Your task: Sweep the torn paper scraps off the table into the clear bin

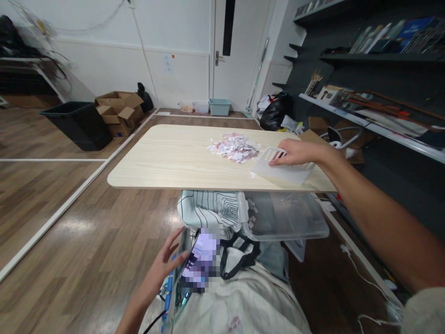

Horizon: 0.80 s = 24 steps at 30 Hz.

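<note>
My right hand (295, 152) is closed on the slotted top of a white plastic panel (281, 172), whose lower edge rests on the pale wooden table (167, 157). Just left of the panel lies a pile of torn paper scraps (234, 147), mostly white with some pink. Down by my lap, my left hand (167, 260) has its fingers apart, with the thumb at the left edge of a phone (200, 262). The phone's screen is lit and partly blurred out. Whether the thumb presses on it, I cannot tell.
Below the table's front edge is a clear plastic bin (288, 218) with a few scraps at its left side. Beside it hangs a patterned cloth (208, 208). A black bin (78, 125) and cardboard boxes (120, 111) stand left; dark shelves (378, 58) line the right.
</note>
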Each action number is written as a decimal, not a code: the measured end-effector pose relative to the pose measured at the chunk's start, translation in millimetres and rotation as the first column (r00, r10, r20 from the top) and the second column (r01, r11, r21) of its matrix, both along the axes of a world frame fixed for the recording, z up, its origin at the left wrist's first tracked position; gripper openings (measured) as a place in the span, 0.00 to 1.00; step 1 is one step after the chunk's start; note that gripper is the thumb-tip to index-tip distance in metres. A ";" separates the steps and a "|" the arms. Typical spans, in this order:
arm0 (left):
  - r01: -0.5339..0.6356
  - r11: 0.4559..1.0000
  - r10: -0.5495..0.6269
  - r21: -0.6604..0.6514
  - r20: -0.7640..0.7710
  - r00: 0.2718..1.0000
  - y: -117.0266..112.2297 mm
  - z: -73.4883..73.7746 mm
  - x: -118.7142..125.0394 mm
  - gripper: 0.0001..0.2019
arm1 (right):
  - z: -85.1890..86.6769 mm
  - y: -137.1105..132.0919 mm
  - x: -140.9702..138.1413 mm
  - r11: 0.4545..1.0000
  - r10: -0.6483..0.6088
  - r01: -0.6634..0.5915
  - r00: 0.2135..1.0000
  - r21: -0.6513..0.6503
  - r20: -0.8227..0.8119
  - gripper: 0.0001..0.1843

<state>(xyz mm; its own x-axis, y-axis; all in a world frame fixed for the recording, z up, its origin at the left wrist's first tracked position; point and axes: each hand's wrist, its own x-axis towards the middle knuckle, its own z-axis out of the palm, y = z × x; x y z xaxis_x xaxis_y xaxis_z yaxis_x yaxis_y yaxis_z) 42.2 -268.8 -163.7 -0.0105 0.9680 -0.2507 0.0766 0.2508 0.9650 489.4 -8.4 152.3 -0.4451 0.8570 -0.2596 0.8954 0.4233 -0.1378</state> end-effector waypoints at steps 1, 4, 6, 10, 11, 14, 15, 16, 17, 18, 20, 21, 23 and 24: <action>0.052 0.999 -0.052 -0.003 0.019 0.998 -5.5 -11.1 -2.9 0.46 | 0.0 0.6 0.2 1.000 -0.006 0.006 1.000 -0.003 0.002 0.39; 0.155 0.988 -0.156 0.013 0.055 0.986 -15.6 -39.1 -6.2 0.46 | -0.6 2.0 1.0 1.000 -0.023 0.023 1.000 0.001 0.016 0.40; 0.158 0.987 -0.160 0.034 0.059 0.985 -19.3 -51.6 -4.4 0.47 | -1.1 2.2 1.6 1.000 -0.022 0.022 1.000 0.003 0.011 0.41; 0.158 0.986 -0.160 0.056 0.041 0.986 -24.1 -61.3 0.4 0.43 | -0.8 0.9 1.0 1.000 -0.025 0.026 0.999 0.009 -0.019 0.42; 0.160 0.986 -0.162 0.057 0.036 0.986 -24.8 -61.5 0.8 0.42 | -0.4 0.4 0.4 0.999 -0.030 0.030 0.999 0.009 -0.023 0.41; 0.158 0.986 -0.160 0.056 0.025 0.987 -25.1 -60.2 0.7 0.41 | 0.5 -0.4 -1.2 0.999 -0.044 0.044 0.999 0.007 -0.023 0.39; 0.157 0.986 -0.158 0.053 0.026 0.987 -24.7 -59.5 0.2 0.41 | 0.5 -0.3 -1.4 0.999 -0.047 0.047 0.999 0.004 -0.023 0.38; 0.158 0.986 -0.160 0.048 0.030 0.987 -24.2 -58.8 -0.4 0.42 | 0.3 -0.1 -1.3 0.999 -0.048 0.048 0.999 0.000 -0.025 0.38; 0.160 0.986 -0.162 0.040 0.041 0.986 -23.5 -58.3 -1.1 0.42 | 0.1 0.3 -1.0 0.999 -0.048 0.048 0.998 -0.003 -0.030 0.37; 0.162 0.986 -0.163 0.032 0.055 0.985 -22.7 -57.9 -2.0 0.42 | -0.3 0.8 -0.6 0.999 -0.047 0.046 0.998 -0.007 -0.035 0.37; 0.162 0.987 -0.162 0.015 0.090 0.983 -20.6 -58.5 -4.4 0.41 | -1.0 1.6 0.3 0.999 -0.043 0.042 0.998 -0.005 -0.040 0.38; 0.165 0.986 -0.165 0.005 0.104 0.981 -19.3 -59.6 -5.8 0.40 | -1.2 1.8 0.7 0.999 -0.040 0.040 0.998 0.001 -0.039 0.38; 0.174 0.985 -0.172 -0.010 0.125 0.977 -15.8 -63.8 -8.7 0.39 | -1.2 1.6 0.8 0.999 -0.036 0.036 0.999 0.010 -0.032 0.39; 0.179 0.984 -0.175 -0.014 0.137 0.975 -13.7 -66.9 -10.1 0.39 | -1.0 1.1 0.5 0.999 -0.034 0.035 0.999 0.011 -0.028 0.39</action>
